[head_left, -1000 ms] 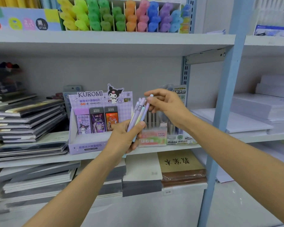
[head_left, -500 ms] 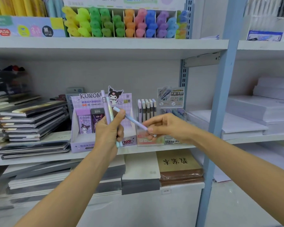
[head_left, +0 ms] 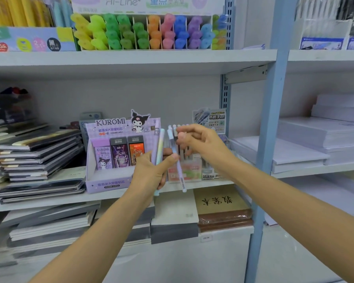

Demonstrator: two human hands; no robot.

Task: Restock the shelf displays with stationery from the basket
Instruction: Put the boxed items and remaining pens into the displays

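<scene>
My left hand (head_left: pixel 149 174) is closed around a few pastel pens (head_left: pixel 160 146) held upright in front of the middle shelf. A light blue pen (head_left: pixel 179 172) stands almost vertical just right of them, with my left thumb resting on its barrel. My right hand (head_left: pixel 202 144) pinches the top end of that blue pen. Right behind both hands stands a pink-and-green pen display box (head_left: pixel 192 170) with several pens upright in it. The basket is not in view.
A purple Kuromi lead box (head_left: pixel 108 180) stands left of the pen box. Notebooks (head_left: pixel 39 150) are stacked at left and paper reams (head_left: pixel 315 139) at right, beyond a blue upright post (head_left: pixel 274 119). Coloured highlighters (head_left: pixel 151 31) fill the shelf above.
The blue pen has swung from a slant to nearly upright. My right hand moved from its lower end up to its top, and my left hand shifted right toward the pen box.
</scene>
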